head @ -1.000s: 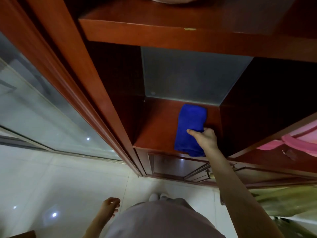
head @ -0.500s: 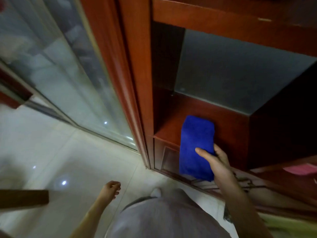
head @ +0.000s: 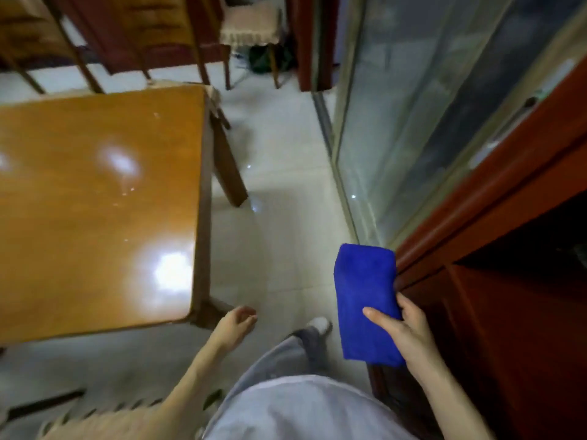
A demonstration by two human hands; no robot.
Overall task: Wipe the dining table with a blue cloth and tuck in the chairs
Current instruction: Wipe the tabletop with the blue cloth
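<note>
**Colleague:** What is the grip?

**Operator:** My right hand (head: 409, 338) holds the folded blue cloth (head: 365, 300), with the thumb across its front and the fingers curled behind. My left hand (head: 235, 325) hangs loose and holds nothing.

**Colleague:** Where is the cloth?

**Operator:** It is in the air beside the red cabinet (head: 508, 281). A second ago it lay on the cabinet shelf. Now it is lifted off, and the view has turned to the dining table (head: 95, 201) on my left.

**Colleague:** So wiping can begin?

**Operator:** I think so. The fetching seems done and the table top is not yet touched. A cushioned chair (head: 251, 23) stands apart beyond the far corner.
</note>
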